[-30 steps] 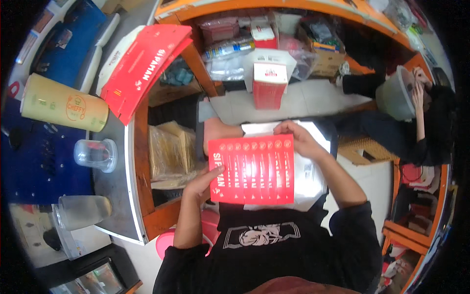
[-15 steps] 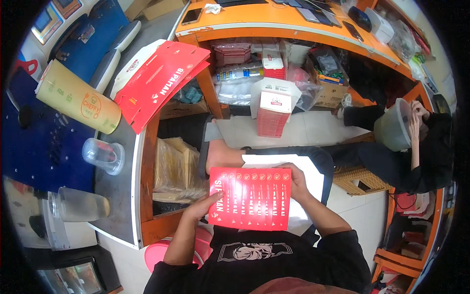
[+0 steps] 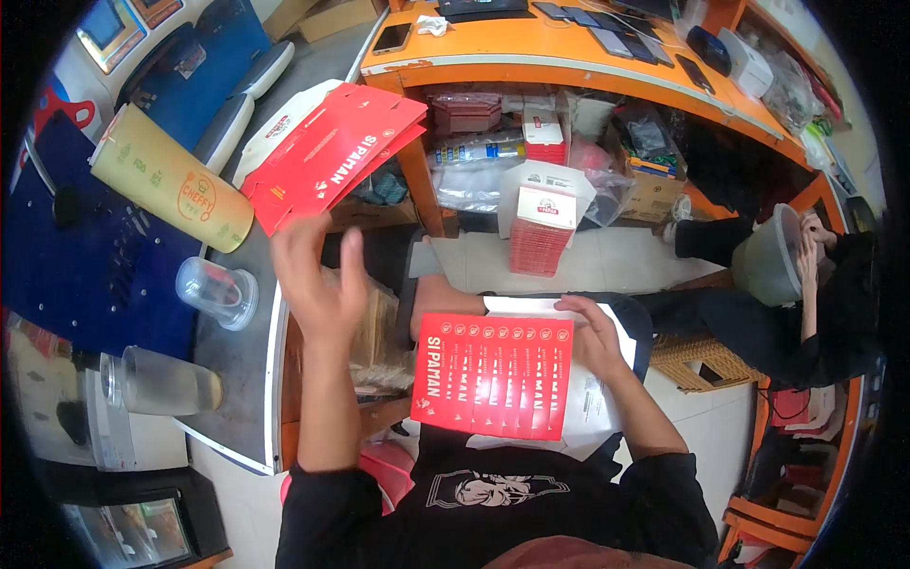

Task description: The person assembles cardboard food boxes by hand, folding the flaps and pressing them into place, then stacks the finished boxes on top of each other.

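A fanned row of flat red carton sheets with white lettering lies across my lap, partly on a white sheet. My right hand is at its far right corner, fingers stretched out and slightly lifted. My left hand is raised to the counter's edge, thumb apart from the fingers. Its fingertips reach the near corner of another pile of flat red cartons, which overhangs the counter; whether they touch it I cannot tell. A white carton piece lies under that pile.
On the left counter stand a tall printed cup stack, a clear plastic cup and a clear jug. A tall stack of folded cartons rises from the floor ahead. To the right, another person holds a translucent tub.
My left hand has let go of the fanned sheets and moved up and left to the counter pile. My right hand has loosened from the sheets' edge, its fingers now extended.
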{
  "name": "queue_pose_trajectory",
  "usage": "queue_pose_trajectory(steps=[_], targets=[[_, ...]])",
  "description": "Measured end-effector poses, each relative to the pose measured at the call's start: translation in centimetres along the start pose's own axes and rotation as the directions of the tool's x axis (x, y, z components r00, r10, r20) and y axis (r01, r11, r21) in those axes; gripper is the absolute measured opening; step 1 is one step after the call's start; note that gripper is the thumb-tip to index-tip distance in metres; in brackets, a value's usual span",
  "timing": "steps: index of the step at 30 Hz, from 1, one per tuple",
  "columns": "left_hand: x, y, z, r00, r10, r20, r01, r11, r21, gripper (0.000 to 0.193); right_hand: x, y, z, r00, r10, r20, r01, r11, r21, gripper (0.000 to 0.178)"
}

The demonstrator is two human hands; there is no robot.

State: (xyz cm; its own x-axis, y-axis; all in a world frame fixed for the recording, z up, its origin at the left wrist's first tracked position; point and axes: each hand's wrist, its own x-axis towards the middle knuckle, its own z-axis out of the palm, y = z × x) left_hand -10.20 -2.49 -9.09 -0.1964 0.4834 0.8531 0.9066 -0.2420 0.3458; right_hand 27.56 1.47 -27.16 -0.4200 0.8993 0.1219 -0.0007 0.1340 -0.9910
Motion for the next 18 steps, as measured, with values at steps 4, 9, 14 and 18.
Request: queue_pose_trajectory(steps=[4,9,14,18], targets=[[4.7,-5.0,2.0,0.981,-0.001,0.196,-0.089,0.890,0.447,0.044,1.1,-1.5,-0.7,0.998,-0.057,-0.016,0.052,0.980,-0.194,0.042],[6.4,-5.6,2.1,0.807,-0.353,0.474,0.063,0.849,0.525,0.047,0.1,-0.3,-2.2,0.999,-0.003,-0.047,-0.010,0.965,-0.261,0.032],[8.6,-6.7,1.1,0.627,-0.552,0.550,0.329,0.827,0.456,0.037,-0.3,-2.8,-2.3,0.997,0.071,-0.013,-0.072,0.961,-0.266,0.026],[9.2,-7.9,0.7,0.606,-0.540,0.584,0.412,0.841,0.351,0.037,-0.1,-3.2,-2.9,0.992,0.123,0.039,-0.108,0.954,-0.279,0.032]])
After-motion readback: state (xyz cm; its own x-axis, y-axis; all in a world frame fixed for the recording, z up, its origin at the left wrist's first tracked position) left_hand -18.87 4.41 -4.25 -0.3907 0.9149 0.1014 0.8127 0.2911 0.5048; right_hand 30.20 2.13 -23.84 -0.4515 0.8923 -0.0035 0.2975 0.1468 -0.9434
